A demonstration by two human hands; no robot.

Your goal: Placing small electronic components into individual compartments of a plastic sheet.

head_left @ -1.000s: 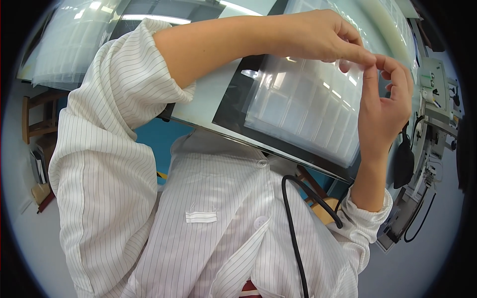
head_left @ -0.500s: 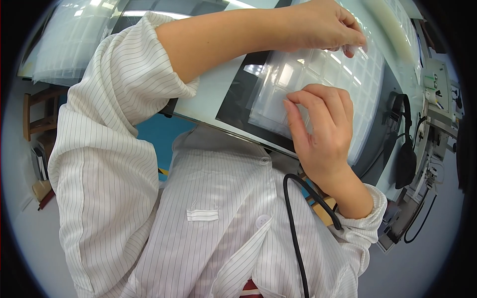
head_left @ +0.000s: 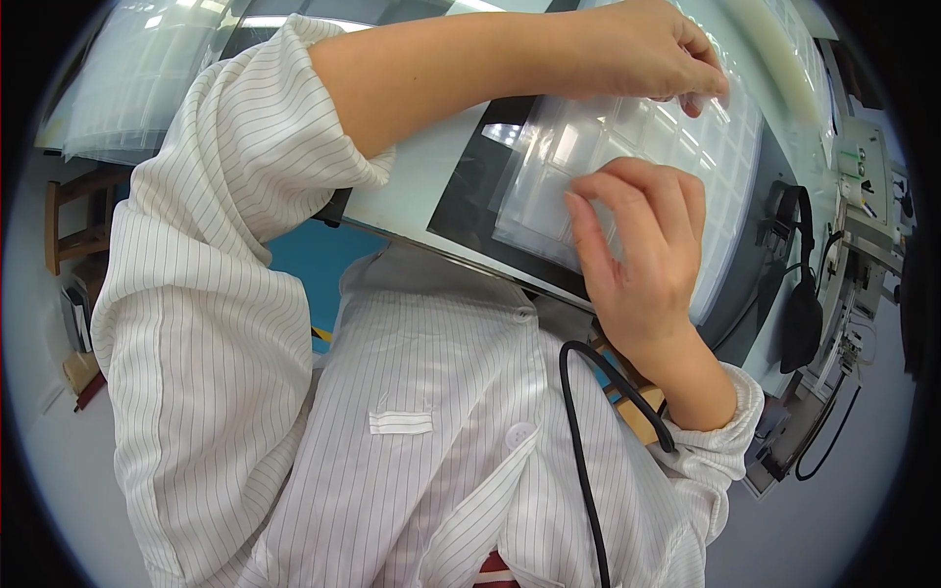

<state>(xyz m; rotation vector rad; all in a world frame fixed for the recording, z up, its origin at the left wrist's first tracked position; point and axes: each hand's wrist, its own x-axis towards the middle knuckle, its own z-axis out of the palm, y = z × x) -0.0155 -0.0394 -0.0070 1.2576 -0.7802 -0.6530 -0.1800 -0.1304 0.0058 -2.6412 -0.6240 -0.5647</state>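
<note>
At the upper left lay a second pile of clear plastic sheets (head_left: 137, 88). Rightward, past the striped sleeve (head_left: 206, 206), the nearer stack of clear pocketed sheets (head_left: 622, 132) rested over a dark panel (head_left: 470, 196), beneath both hands. Its thin layers looked likely to cling, so two could have lifted as one, and an uneven pull could have skewed or creased the top one. The right hand (head_left: 652, 250) was over the stack's near part, fingers curled, thumb and forefinger almost meeting; whether they gripped anything was unclear. The left hand (head_left: 657, 54), above the far part, had its fingertips pinched together, apparently around a bit of clear film (head_left: 718, 102). Beyond the right edge, a black strap (head_left: 806, 211) lay near enough to snag a sheet sliding that way.
</note>
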